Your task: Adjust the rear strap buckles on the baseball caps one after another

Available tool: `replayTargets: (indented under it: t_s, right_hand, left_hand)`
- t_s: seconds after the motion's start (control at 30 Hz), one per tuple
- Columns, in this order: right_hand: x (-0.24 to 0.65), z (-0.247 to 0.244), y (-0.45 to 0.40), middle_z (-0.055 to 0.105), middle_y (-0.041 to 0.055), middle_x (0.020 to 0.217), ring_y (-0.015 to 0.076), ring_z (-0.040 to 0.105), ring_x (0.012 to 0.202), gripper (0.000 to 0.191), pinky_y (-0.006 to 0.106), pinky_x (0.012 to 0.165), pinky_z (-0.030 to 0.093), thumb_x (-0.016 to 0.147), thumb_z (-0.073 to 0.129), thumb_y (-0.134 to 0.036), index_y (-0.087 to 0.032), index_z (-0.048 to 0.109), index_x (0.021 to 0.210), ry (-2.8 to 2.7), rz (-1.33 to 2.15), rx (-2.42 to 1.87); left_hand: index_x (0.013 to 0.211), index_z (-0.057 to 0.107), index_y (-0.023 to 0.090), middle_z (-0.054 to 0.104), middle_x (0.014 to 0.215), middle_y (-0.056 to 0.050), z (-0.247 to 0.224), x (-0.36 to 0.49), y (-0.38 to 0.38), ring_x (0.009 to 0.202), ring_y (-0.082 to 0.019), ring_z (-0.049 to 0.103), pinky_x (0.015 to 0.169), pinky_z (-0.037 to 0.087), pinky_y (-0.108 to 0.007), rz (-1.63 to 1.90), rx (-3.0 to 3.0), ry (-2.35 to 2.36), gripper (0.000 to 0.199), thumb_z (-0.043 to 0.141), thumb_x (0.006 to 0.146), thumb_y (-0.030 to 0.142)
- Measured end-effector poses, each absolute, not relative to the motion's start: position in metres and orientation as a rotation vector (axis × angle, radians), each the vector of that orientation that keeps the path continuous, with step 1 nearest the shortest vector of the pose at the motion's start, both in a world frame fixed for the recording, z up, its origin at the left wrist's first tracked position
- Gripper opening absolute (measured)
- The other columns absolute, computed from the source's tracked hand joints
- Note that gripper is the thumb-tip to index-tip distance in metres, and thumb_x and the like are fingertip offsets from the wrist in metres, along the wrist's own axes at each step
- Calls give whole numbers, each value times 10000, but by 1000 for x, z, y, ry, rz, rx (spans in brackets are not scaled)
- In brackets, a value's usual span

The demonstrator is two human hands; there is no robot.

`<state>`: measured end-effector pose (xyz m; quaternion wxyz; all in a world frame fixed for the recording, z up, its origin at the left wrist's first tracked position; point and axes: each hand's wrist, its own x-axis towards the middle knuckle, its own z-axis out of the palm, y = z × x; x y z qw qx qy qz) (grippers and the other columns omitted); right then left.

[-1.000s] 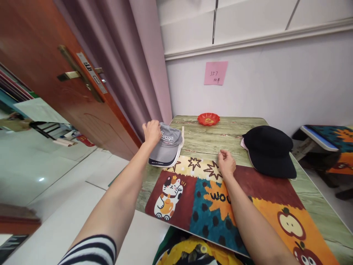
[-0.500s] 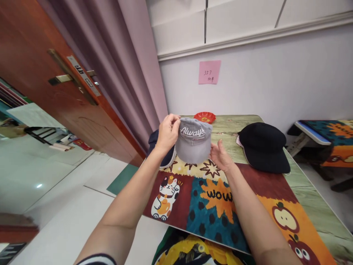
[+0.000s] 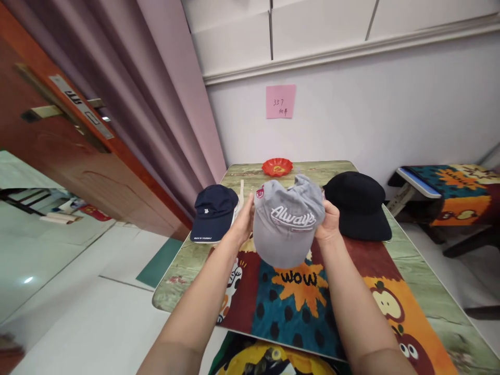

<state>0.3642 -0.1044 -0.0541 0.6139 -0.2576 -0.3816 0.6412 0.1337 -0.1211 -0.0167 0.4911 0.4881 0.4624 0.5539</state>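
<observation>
A gray cap (image 3: 287,221) with white "Always" lettering is held up above the table between both hands, its brim toward me. My left hand (image 3: 245,217) grips its left side, with the fingertips partly hidden by the cap. On the other side, my right hand (image 3: 328,220) has its fingers curled around the cap's edge. A navy cap (image 3: 213,211) rests on the table to the left, and a black cap (image 3: 357,205) lies to the right, just beyond my right hand.
The wood-patterned table (image 3: 175,278) carries a colorful cloth (image 3: 273,307). At its back edge is a red scalloped dish (image 3: 277,167). A pink note (image 3: 280,101) hangs on the wall. A wooden door (image 3: 128,182) and curtain stand left; another table (image 3: 417,182) is right.
The gray cap has come nearer and lower and is tilted. My right hand, open beside it before, has closed on its right side. My left hand has moved down its left side. The view has shifted right.
</observation>
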Motion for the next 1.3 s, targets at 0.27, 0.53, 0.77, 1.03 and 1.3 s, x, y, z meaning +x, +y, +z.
replayTargets:
  t_s: [0.27, 0.53, 0.77, 1.03, 1.3]
  right_hand:
    - [361, -36, -117, 784, 45, 963, 284, 738, 922, 395, 408, 841, 585, 638, 787, -307, -218, 721, 1017, -1021, 1596, -634]
    - [374, -21, -114, 763, -6, 951, 206, 685, 913, 323, 345, 891, 532, 686, 834, -251, -246, 727, 991, -1070, 1060, -665]
    - [391, -15, -122, 753, 58, 969, 218, 664, 894, 426, 308, 779, 522, 769, 795, -434, -189, 758, 1116, -1515, 1417, -849]
    - [380, -10, -126, 706, 27, 803, 158, 606, 738, 340, 253, 654, 458, 725, 847, -488, -187, 732, 833, -1469, 1399, -946]
    - [374, 5, -137, 593, -8, 656, 135, 569, 625, 374, 268, 639, 462, 868, 690, -566, -195, 706, 914, -1233, 1331, -828]
  left_hand:
    - [878, 721, 185, 731, 809, -115, 8, 120, -116, 894, -313, 721, 842, 570, -451, 1106, 1028, 936, 583, 749, 680, 733]
    - [784, 684, 186, 617, 663, 31, 55, 133, -111, 574, -107, 550, 569, 443, -239, 1384, 1413, 1046, 353, 909, 610, 395]
    - [887, 627, 201, 589, 769, 12, 4, 143, -132, 684, -139, 537, 627, 404, -250, 1155, 1640, 1242, 253, 769, 772, 376]
    - [1027, 473, 231, 536, 839, 25, -10, 147, -155, 711, -128, 512, 653, 392, -235, 1140, 1500, 1211, 203, 587, 900, 342]
    - [839, 570, 192, 590, 840, -6, -6, 152, -165, 807, -141, 555, 763, 420, -240, 1373, 1662, 1231, 78, 628, 854, 243]
